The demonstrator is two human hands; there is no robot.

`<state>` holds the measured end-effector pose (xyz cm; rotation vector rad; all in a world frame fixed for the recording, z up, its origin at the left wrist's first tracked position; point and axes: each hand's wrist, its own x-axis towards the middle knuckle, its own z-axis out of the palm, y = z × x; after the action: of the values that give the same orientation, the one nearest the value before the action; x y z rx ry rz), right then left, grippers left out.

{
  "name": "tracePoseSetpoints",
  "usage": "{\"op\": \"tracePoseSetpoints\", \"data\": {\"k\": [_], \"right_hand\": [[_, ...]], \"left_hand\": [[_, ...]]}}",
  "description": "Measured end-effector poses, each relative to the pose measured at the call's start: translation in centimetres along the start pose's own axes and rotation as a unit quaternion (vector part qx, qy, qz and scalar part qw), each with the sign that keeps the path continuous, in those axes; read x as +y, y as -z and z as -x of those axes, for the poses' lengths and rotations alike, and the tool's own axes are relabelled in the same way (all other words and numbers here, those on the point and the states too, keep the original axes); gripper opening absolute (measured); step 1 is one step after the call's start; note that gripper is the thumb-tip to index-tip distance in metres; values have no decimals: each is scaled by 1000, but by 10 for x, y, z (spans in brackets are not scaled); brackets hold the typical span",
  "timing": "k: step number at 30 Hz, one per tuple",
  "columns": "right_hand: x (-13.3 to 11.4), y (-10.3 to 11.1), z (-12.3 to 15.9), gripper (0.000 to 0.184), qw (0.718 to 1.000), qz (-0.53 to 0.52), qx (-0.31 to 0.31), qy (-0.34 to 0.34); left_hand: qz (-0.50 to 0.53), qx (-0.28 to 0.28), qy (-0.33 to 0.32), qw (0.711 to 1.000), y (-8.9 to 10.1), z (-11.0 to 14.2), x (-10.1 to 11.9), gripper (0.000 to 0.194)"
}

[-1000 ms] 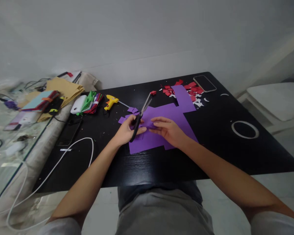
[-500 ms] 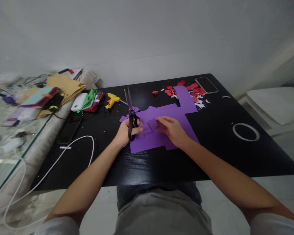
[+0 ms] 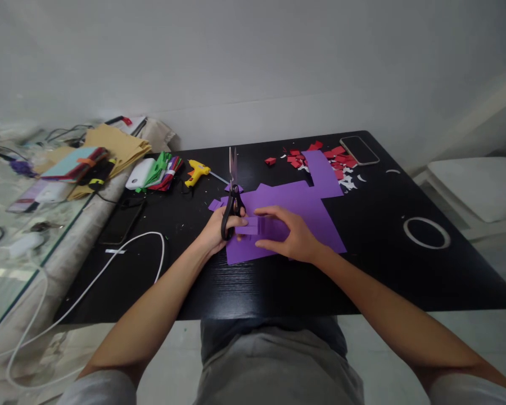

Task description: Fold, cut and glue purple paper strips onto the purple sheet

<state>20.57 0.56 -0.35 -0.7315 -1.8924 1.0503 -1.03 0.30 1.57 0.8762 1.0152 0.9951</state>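
My left hand [image 3: 216,232] is closed, with the scissors [image 3: 233,198] hooked on it, blades pointing up and away. Its thumb presses down a small stack of cut purple paper pieces [image 3: 249,226]. My right hand [image 3: 293,233] curves around the right end of that stack, thumb and forefinger spread apart; whether a fingertip touches the paper I cannot tell. Both hands are over a large sheet of purple paper [image 3: 316,216]. More purple scraps [image 3: 215,205] lie just left of the sheet.
A yellow glue gun [image 3: 197,172] lies behind the scraps. Red paper scraps [image 3: 295,160], white ones, a purple strip [image 3: 324,175] and a phone [image 3: 360,150] are at the back right. A tape ring [image 3: 427,233] lies right. A white cable [image 3: 126,243] crosses the left side.
The purple pieces have come together into a neater stack under my left thumb. My right fingers have spread wider around its end. The scissors have turned more upright.
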Motion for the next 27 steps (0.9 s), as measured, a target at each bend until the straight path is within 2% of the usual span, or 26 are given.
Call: {"op": "tracePoseSetpoints", "data": {"k": [3,5,8,13,18,24,27], "right_hand": [[0,-4,2,44,997,65,35,22],[1,-6,3,39,997,53,48,0],[4,-8,2,42,996,-41,47,-57],[7,-5,-3,46,973,-175,42,-145],[9,-1,-6,43,947,-266,13,-178],[9,2,-6,30,919,-336,-68,-197],[7,2,-5,34,903,-354,-84,-230]], "left_hand": [[19,23,5,1000,-4,0,-1,34],[32,26,6,999,-5,-1,-2,33],[59,24,7,998,-4,-1,-4,30],[48,9,28,998,1,-3,-7,27],[55,6,32,998,4,-6,-9,25],[45,-6,58,997,4,-5,-6,29],[25,-21,68,997,2,-3,-5,30]]}}
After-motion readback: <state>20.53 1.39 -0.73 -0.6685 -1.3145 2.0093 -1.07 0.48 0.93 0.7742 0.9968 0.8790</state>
